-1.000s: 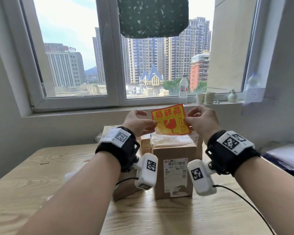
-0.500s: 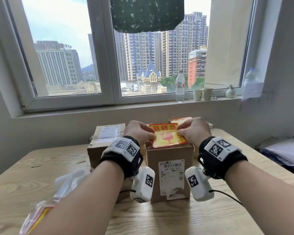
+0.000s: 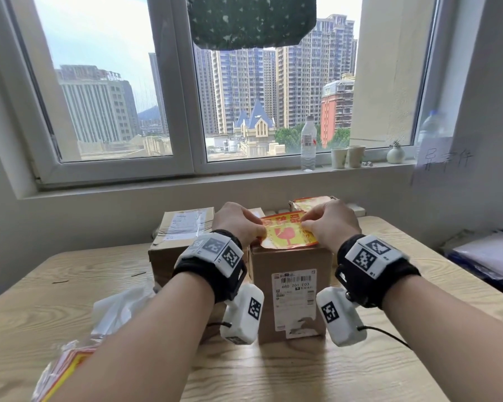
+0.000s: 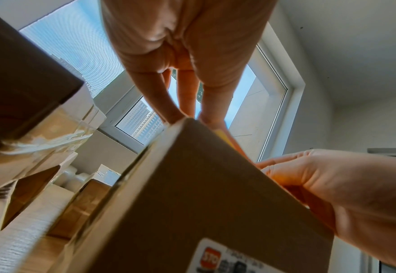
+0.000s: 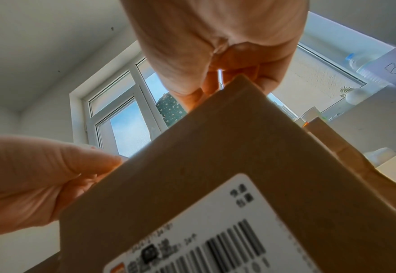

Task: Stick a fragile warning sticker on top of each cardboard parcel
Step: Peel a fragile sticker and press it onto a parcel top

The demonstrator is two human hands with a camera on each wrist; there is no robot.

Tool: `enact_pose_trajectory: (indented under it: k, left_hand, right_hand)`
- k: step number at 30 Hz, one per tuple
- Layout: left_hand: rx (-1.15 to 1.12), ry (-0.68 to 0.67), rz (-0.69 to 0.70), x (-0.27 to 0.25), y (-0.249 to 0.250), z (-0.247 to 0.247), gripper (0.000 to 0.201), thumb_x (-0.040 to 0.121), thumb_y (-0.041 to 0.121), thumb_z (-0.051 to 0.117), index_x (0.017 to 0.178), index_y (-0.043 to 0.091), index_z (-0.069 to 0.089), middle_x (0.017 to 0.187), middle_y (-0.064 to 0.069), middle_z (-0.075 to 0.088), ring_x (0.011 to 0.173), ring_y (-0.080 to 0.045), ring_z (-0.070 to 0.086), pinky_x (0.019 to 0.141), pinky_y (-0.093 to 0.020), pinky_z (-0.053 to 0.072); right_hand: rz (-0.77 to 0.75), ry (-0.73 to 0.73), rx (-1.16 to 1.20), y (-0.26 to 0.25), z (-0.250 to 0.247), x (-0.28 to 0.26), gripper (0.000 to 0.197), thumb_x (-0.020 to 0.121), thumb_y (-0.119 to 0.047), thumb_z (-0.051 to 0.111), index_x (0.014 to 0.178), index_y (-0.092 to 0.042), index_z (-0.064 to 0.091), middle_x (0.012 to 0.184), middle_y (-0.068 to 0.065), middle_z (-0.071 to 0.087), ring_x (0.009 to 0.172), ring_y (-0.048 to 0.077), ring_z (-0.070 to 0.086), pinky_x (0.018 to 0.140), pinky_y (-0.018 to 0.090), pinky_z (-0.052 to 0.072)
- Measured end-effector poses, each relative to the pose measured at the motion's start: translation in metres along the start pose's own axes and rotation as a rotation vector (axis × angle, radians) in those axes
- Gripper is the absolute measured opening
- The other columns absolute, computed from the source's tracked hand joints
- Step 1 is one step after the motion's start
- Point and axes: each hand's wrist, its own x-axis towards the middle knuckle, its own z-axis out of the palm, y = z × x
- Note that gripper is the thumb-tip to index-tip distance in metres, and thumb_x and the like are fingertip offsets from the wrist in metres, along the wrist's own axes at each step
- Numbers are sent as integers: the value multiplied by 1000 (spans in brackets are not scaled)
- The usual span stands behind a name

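A yellow and red fragile sticker (image 3: pixel 286 235) lies on top of the front cardboard parcel (image 3: pixel 291 265), its near edge curling a little over the box's front rim. My left hand (image 3: pixel 260 227) pinches the sticker's left edge, and my right hand (image 3: pixel 305 224) pinches its upper right part. From below, the left wrist view shows my left hand (image 4: pixel 187 116) reaching the parcel's (image 4: pixel 192 194) top edge, with a sliver of sticker (image 4: pixel 225 136) beside it. In the right wrist view my right hand (image 5: pixel 206 96) curls over the parcel (image 5: pixel 215 166).
A second parcel (image 3: pixel 183 227) stands behind on the left. At the back right, another parcel (image 3: pixel 311 203) has a sticker on top. A plastic bag of stickers (image 3: pixel 70 364) lies at the table's near left. A bottle (image 3: pixel 307 143) and cups (image 3: pixel 347 156) stand on the sill.
Both hands have brought the sticker down from in front of the window onto the front parcel's top, where it now lies nearly flat.
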Motion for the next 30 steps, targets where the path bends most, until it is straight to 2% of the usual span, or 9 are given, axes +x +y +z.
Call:
enact_pose_trajectory:
  k: [10, 14, 17, 20, 22, 24, 27, 28, 30]
  left_hand:
    - [65, -8, 22, 3, -2, -1, 13, 67, 12, 82, 68, 21, 73, 83, 0, 73, 83, -16, 70, 81, -34, 59]
    - [125, 3, 41, 4, -2, -1, 10, 69, 15, 81, 75, 19, 75, 84, 1, 73, 84, -14, 69, 82, -33, 58]
    - [231, 13, 74, 5, 0, 1, 15, 68, 22, 80, 83, 19, 78, 87, 3, 74, 86, -11, 67, 83, -31, 57]
    - [362, -8, 76, 7, 2, -1, 22, 67, 34, 80, 87, 25, 79, 94, 6, 72, 90, -11, 63, 82, -29, 55]
    - [442, 9, 87, 10, 0, -4, 26, 64, 45, 79, 86, 32, 77, 104, 5, 69, 97, -14, 59, 88, -33, 53]
    - [554, 25, 134, 11, -2, -2, 37, 67, 58, 71, 99, 41, 72, 122, 1, 58, 115, -20, 49, 101, -39, 43]
    - [622, -143, 131, 8, -7, 6, 59, 76, 70, 53, 131, 46, 52, 149, -6, 32, 139, -24, 26, 113, -39, 21]
    - [563, -219, 99, 6, -8, 7, 64, 79, 69, 52, 137, 44, 45, 154, -6, 26, 142, -24, 24, 115, -38, 20]
    - [435, -339, 39, 5, -12, 7, 70, 86, 59, 53, 147, 34, 31, 156, -6, 25, 141, -24, 29, 116, -36, 25]
  right_hand:
    - [-6, -8, -11, 1, 2, 0, 6, 83, -24, 72, 81, -26, 77, 93, -8, 73, 91, 11, 63, 87, 34, 55]
    - [-21, 1, -44, -1, 0, -3, 5, 82, -24, 72, 82, -25, 77, 93, -8, 72, 91, 11, 63, 86, 31, 54]
    - [-55, -1, -94, -3, 0, -8, 3, 80, -28, 73, 81, -26, 75, 92, -6, 70, 92, 13, 63, 82, 28, 53]
    - [-72, 20, -135, -1, 1, -11, 8, 77, -37, 75, 81, -30, 72, 109, -1, 59, 101, 17, 58, 86, 31, 51]
    - [-93, 10, -157, 0, 0, -11, 16, 81, -39, 72, 94, -32, 72, 122, 2, 50, 115, 20, 51, 97, 35, 47]
    - [-172, -79, -223, -1, 2, -10, 31, 88, -42, 62, 119, -34, 64, 138, 4, 42, 132, 23, 38, 110, 42, 36]
    - [-259, -300, -331, -4, 14, -9, 47, 97, -47, 44, 143, -42, 39, 161, -2, 13, 149, 23, 9, 119, 52, 15]
    - [-241, -351, -352, -3, 17, -8, 49, 98, -49, 38, 146, -43, 33, 163, -3, 6, 150, 22, 3, 120, 53, 11]
    - [-155, -399, -360, -1, 16, -4, 53, 98, -53, 32, 150, -41, 26, 164, -3, 3, 151, 22, 2, 121, 51, 8]
